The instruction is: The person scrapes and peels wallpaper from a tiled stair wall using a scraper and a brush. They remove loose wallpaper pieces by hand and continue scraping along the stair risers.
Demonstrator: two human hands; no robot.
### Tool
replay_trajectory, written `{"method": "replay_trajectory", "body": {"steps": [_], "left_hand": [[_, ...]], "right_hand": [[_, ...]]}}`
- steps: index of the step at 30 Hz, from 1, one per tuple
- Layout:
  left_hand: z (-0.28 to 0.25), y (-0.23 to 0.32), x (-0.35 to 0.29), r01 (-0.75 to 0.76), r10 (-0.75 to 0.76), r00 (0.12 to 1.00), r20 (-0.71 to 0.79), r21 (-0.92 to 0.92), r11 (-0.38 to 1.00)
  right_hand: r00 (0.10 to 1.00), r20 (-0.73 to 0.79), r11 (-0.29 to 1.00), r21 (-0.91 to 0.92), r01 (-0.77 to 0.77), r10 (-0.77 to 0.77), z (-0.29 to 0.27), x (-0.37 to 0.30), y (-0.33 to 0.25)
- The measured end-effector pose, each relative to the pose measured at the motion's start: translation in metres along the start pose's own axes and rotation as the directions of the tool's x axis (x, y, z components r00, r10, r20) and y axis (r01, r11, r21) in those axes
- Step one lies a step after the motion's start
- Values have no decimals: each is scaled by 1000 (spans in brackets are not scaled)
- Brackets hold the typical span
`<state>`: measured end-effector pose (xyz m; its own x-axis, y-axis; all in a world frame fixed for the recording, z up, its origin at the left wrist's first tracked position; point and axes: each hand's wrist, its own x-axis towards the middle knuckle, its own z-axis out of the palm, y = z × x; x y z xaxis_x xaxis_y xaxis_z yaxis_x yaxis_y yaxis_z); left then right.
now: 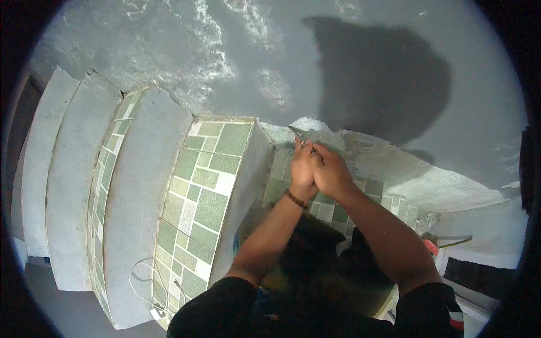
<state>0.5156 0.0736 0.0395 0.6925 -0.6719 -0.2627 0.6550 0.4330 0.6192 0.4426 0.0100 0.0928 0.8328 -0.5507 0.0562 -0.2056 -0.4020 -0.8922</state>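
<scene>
My left hand [303, 169] and my right hand [331, 170] are closed together, fingers wrapped round a thin-bladed scraper [297, 132]. Its handle is mostly hidden in my grip. The narrow tip points up and left, at the ragged lower border of the grey paint on the wall [270, 50]. Just by the tip, a pale bare patch [310, 124] shows where paint is gone. A dark beaded bracelet [296, 199] circles my left wrist.
Steps with green and white tiles [197, 197] rise to the left. A white cable [160, 287] lies looped on them. At the lower right are a reddish object [431, 247] and a white frame [479, 259]. A large shadow [389, 79] falls on the wall.
</scene>
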Motion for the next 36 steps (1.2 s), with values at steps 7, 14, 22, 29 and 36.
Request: {"method": "replay_trajectory", "body": {"steps": [7, 14, 22, 29, 36], "left_hand": [[0, -9, 4, -187, 169, 982, 87, 280, 942], [-19, -32, 17, -397, 372, 918, 140, 349, 849], [5, -5, 4, -157, 154, 988, 33, 178, 971], [-16, -10, 14, -519, 488, 801, 348, 810, 274], [-32, -40, 25, -118, 117, 993, 19, 60, 991]], "right_hand": [[999, 26, 997, 63, -34, 32, -6, -4, 5], [998, 2, 998, -1, -70, 70, -9, 1, 8], [996, 4, 996, 36, -84, 84, -4, 3, 6], [998, 42, 999, -1, -44, 44, -14, 1, -9], [995, 98, 998, 60, -30, 24, -11, 0, 9]]}}
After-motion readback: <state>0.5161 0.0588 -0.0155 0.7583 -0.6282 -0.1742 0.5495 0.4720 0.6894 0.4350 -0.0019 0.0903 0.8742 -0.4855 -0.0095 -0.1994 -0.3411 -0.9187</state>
